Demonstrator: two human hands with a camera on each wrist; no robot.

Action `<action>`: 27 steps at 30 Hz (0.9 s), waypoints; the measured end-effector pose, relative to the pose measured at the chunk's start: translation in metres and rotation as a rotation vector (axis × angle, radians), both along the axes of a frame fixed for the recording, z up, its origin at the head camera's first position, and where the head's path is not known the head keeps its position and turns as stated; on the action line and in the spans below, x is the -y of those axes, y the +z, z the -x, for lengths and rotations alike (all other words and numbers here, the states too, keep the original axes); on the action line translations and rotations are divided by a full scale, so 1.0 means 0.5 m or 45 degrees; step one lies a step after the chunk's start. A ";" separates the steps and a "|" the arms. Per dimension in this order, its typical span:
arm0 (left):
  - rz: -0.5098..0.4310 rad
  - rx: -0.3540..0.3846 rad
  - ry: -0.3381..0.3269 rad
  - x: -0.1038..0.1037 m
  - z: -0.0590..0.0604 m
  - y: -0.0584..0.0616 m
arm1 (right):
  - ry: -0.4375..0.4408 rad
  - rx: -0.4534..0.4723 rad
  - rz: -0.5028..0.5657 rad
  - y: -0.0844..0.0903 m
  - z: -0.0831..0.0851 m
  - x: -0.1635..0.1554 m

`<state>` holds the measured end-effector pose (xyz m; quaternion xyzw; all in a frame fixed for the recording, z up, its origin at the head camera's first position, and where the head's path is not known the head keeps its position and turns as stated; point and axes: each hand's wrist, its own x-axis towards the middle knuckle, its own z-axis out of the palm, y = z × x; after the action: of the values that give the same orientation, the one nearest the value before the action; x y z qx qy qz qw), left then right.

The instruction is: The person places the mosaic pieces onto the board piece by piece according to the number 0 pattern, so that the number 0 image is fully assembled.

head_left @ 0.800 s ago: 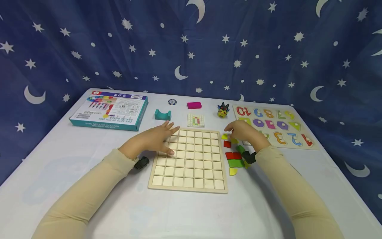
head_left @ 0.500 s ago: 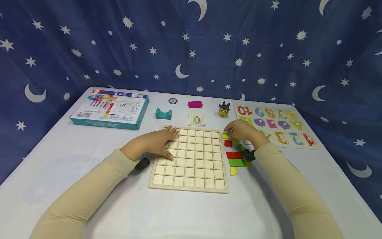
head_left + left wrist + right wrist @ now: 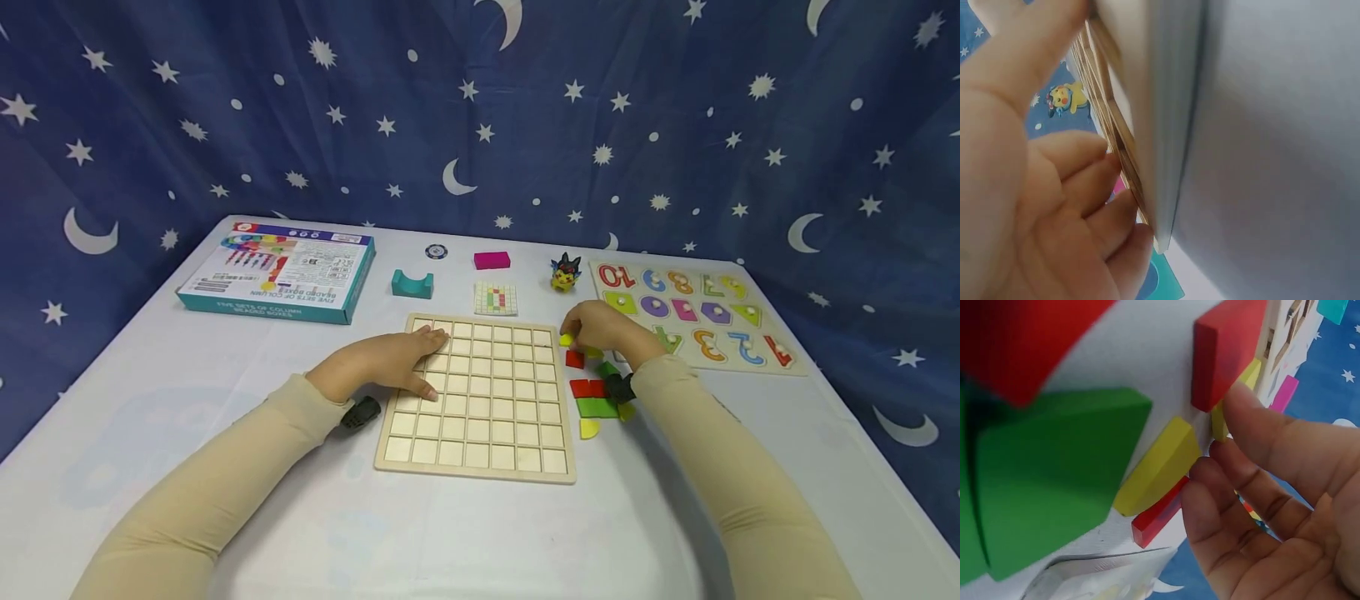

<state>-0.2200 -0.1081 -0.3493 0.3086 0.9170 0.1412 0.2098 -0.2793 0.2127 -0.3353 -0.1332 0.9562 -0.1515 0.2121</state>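
Observation:
My left hand (image 3: 393,360) rests on the upper left of a square wooden grid board (image 3: 491,477), thumb and fingers spread over its cells. In the left wrist view its fingertips lie along the board's face near the edge (image 3: 1175,125). Right of the board, my right hand (image 3: 603,325) reaches down to a small yellow piece (image 3: 1218,422), pinching it between thumb and forefinger. Its other fingers curl beside a yellow rounded piece (image 3: 1163,469) and a thin red piece (image 3: 1159,515). A red square (image 3: 1229,353) stands close to the thumb.
More red, green (image 3: 597,407) and yellow (image 3: 589,429) pieces lie below the right hand. A number puzzle (image 3: 697,312) is at the right. Behind the board are a pattern card (image 3: 495,298), teal block (image 3: 412,284), magenta block (image 3: 492,261), figurine (image 3: 565,272) and a flat box (image 3: 277,271).
The right hand's fingers have drawn in and down around the small yellow piece. The left hand stays on the board, its fingers slightly closer together. The view has shifted slightly.

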 end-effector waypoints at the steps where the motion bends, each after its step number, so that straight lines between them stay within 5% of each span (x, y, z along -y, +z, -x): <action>1: -0.004 0.000 0.007 -0.001 0.000 0.000 | 0.001 -0.007 0.002 0.000 0.001 0.000; 19: -0.046 0.026 0.075 -0.009 -0.003 0.000 | 0.020 -0.033 0.086 0.014 -0.001 -0.025; 27: -0.064 0.042 0.101 -0.010 -0.005 0.002 | -0.008 0.009 0.180 0.033 -0.001 0.022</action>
<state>-0.2174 -0.1029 -0.3484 0.2749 0.9210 0.1774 0.2114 -0.2788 0.2019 -0.3187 -0.1441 0.9428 -0.2198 0.2052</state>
